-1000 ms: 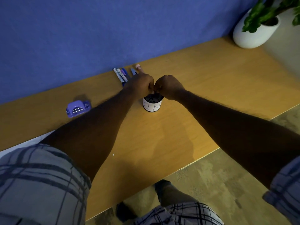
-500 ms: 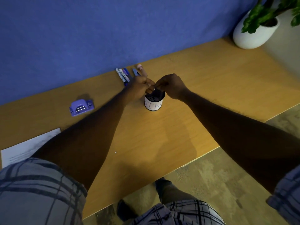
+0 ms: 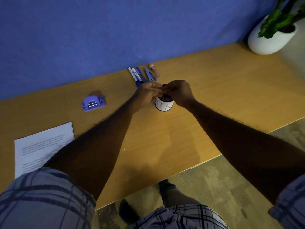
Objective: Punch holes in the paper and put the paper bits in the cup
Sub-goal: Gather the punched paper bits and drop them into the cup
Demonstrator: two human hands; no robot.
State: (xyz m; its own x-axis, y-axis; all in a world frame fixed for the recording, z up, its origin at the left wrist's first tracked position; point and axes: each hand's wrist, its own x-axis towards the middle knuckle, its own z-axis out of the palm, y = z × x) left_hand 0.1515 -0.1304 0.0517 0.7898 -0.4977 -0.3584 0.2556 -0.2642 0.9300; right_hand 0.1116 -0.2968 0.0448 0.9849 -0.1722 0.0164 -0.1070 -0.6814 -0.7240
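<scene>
Wooden desk [image 3: 214, 90]: hands meet over cup [image 3: 164, 105] (front edge well apart).

1. the desk [image 3: 214, 96] runs along a wall [image 3: 115, 30] behind it, with floor [image 3: 222, 187] before its near edge.
2. the cup [image 3: 164, 104] stands mid-desk.
3. both hands meet over the cup's mouth: left hand [image 3: 146, 93] from the left, right hand [image 3: 179, 92] from the right, fingertips touching.
4. the pens [image 3: 137, 76] lie in a row behind the cup, near the wall.
5. the punch [image 3: 93, 103] sits well left of the cup.
6. the paper [image 3: 38, 146] lies at the desk's near left, before the punch, partly under the left arm.
7. the plant pot [image 3: 270, 38] stands at the far right corner.
8. a paper bit [image 3: 124, 149] lies on the desk between the arms, well before the cup.
</scene>
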